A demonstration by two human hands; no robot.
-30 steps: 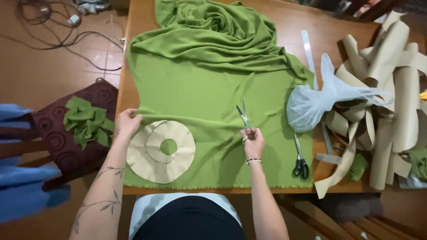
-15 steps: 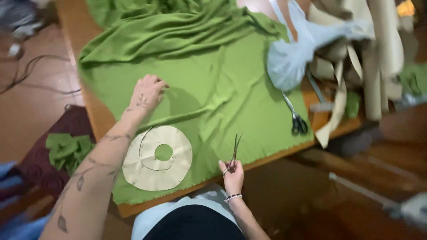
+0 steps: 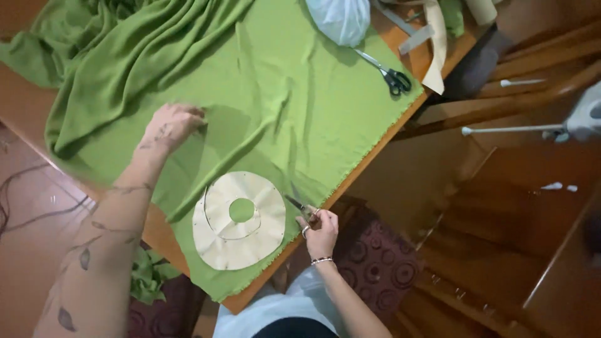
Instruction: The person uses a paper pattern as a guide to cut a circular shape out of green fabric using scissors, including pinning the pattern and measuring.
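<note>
Scissors gripped in right hand; left hand (palm down) pressing green fabric.

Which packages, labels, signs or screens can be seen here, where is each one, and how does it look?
Plastic bag: the only package, at the far end of the green cloth near the black-handled scissors; pale bluish-white, bulging, rounded, partly cut off by the picture's top edge.
Labels, signs, screens: none visible.
</note>
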